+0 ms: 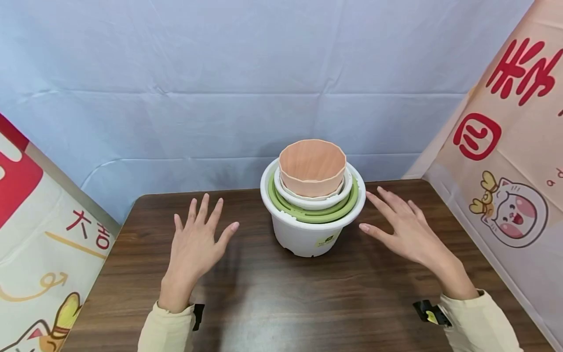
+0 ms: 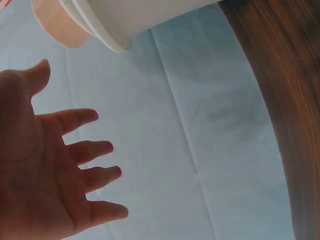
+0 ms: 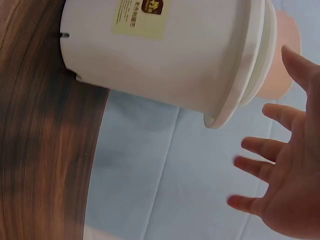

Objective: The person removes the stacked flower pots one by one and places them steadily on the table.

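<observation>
Head view: dark wooden table (image 1: 303, 298) nearest, with the nested pots (image 1: 313, 201) at 12 o'clock near its far edge, white outside, green within, peach on top. Printed sheets (image 1: 510, 166) flank it at 9 and 3; pale-blue cloth (image 1: 228, 73) hangs behind. Left hand (image 1: 195, 249), toward the pots' 8 o'clock, and right hand (image 1: 406, 230), beside their rim toward 4, spread fingers wide, holding nothing.

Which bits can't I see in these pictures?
Head view: the peach pot's lower outside, hidden by pots around it.
Left wrist view: the big white pot's base, cut off by the top edge.
Right wrist view: the label's small print, too blurry; part of the right hand, past the right edge.
</observation>
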Motion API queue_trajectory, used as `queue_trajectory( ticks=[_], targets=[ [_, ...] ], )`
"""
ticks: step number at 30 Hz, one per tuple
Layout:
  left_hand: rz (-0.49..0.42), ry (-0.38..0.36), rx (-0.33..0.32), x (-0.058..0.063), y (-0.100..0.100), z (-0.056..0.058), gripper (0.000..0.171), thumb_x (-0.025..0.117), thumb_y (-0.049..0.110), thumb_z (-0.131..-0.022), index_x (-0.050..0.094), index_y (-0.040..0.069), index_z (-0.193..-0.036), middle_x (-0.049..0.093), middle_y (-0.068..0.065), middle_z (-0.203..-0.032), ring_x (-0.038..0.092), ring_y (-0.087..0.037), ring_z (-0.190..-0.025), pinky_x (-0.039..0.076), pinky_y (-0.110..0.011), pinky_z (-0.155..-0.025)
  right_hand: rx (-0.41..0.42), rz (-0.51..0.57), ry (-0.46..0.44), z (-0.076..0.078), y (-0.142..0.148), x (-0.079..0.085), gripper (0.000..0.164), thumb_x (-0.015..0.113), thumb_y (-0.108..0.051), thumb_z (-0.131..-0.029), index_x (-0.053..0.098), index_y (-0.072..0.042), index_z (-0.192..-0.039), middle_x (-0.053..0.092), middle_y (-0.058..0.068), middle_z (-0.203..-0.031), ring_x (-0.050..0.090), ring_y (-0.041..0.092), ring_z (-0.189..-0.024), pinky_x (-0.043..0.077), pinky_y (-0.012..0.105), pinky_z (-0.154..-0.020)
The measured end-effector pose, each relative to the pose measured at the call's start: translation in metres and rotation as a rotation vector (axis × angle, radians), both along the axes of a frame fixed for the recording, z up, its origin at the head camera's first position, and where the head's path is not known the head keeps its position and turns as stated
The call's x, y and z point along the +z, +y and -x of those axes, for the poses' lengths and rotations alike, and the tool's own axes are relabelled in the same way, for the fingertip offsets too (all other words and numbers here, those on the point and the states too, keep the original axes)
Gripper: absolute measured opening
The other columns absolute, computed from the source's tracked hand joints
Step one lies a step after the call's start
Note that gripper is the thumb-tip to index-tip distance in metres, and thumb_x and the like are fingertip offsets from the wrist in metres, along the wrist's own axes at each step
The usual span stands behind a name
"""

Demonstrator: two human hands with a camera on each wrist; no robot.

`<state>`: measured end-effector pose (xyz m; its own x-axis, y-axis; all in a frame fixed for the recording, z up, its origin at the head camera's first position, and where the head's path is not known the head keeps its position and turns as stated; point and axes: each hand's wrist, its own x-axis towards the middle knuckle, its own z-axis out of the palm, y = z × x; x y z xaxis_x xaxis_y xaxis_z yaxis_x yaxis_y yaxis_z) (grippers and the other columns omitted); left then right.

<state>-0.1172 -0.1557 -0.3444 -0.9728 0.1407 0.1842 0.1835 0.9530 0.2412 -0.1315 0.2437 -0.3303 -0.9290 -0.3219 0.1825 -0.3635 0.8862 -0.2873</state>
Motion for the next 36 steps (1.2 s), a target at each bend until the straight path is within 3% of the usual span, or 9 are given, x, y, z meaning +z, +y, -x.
queue_trajectory(
  ticks=[6, 12, 15, 18, 24, 31, 36],
  targets=[
    [-0.074, -0.077, -0.004, 0.0, 0.001, 0.002, 0.071, 0.027, 0.06, -0.092, 0.029, 0.01, -0.143, 0.018, -0.017, -0.149, 0.01, -0.034, -0.136, 0.011, -0.061, -0.104, -0.002, 0.087, -0.054, 0.002, -0.002, 0.001, 0.071, 0.059, -0.045, -0.086, 0.035, -0.004, -0.138, 0.039, 0.024, -0.136, 0.036, 0.043, -0.121, 0.027, 0.062, -0.091],
    [-0.226, -0.15, -0.006, -0.001, 0.003, 0.004, 0.069, 0.025, 0.057, -0.094, 0.033, 0.008, -0.141, 0.024, -0.016, -0.147, 0.014, -0.032, -0.136, 0.017, -0.059, -0.104, -0.07, 0.279, -0.065, 0.006, -0.005, -0.001, 0.049, 0.06, -0.033, -0.089, 0.052, 0.003, -0.12, 0.059, 0.021, -0.112, 0.057, 0.035, -0.098, 0.047, 0.05, -0.079],
    [-0.28, -0.157, 0.0, -0.002, 0.003, 0.005, 0.069, 0.026, 0.057, -0.094, 0.03, 0.008, -0.142, 0.028, -0.017, -0.145, 0.02, -0.031, -0.135, 0.023, -0.059, -0.102, -0.084, 0.34, -0.074, 0.008, -0.007, -0.004, 0.042, 0.06, -0.03, -0.089, 0.056, 0.003, -0.114, 0.064, 0.018, -0.102, 0.061, 0.029, -0.087, 0.049, 0.042, -0.072],
    [-0.314, -0.149, 0.003, -0.003, 0.005, 0.005, 0.069, 0.029, 0.056, -0.094, 0.028, 0.008, -0.143, 0.031, -0.018, -0.143, 0.025, -0.032, -0.132, 0.028, -0.059, -0.099, -0.087, 0.388, -0.123, 0.012, -0.007, -0.007, 0.041, 0.06, -0.029, -0.089, 0.056, 0.004, -0.113, 0.065, 0.017, -0.099, 0.062, 0.027, -0.086, 0.05, 0.037, -0.072],
    [-0.314, -0.121, 0.004, -0.008, 0.013, 0.009, 0.068, 0.037, 0.052, -0.094, 0.035, 0.0, -0.138, 0.039, -0.02, -0.138, 0.035, -0.036, -0.127, 0.032, -0.056, -0.098, -0.061, 0.524, -0.236, 0.018, -0.009, -0.014, 0.041, 0.056, -0.026, -0.092, 0.053, 0.007, -0.115, 0.067, 0.017, -0.093, 0.065, 0.016, -0.081, 0.053, 0.025, -0.066],
    [-0.341, -0.079, 0.054, -0.015, 0.025, 0.013, 0.056, 0.047, 0.045, -0.093, 0.053, -0.001, -0.125, 0.06, -0.02, -0.113, 0.057, -0.038, -0.101, 0.045, -0.051, -0.084, -0.087, 0.626, -0.31, 0.024, -0.012, -0.019, 0.046, 0.056, -0.028, -0.092, 0.049, 0.01, -0.118, 0.066, 0.02, -0.092, 0.065, 0.014, -0.078, 0.054, 0.025, -0.067],
    [-0.472, -0.056, 0.059, -0.02, 0.034, 0.018, 0.045, 0.051, 0.041, -0.093, 0.062, 0.002, -0.113, 0.067, -0.013, -0.099, 0.062, -0.031, -0.091, 0.049, -0.046, -0.078, -0.088, 0.713, -0.363, 0.023, -0.015, -0.018, 0.047, 0.055, -0.026, -0.093, 0.045, 0.012, -0.119, 0.065, 0.024, -0.094, 0.065, 0.014, -0.077, 0.054, 0.026, -0.068]
  ],
)
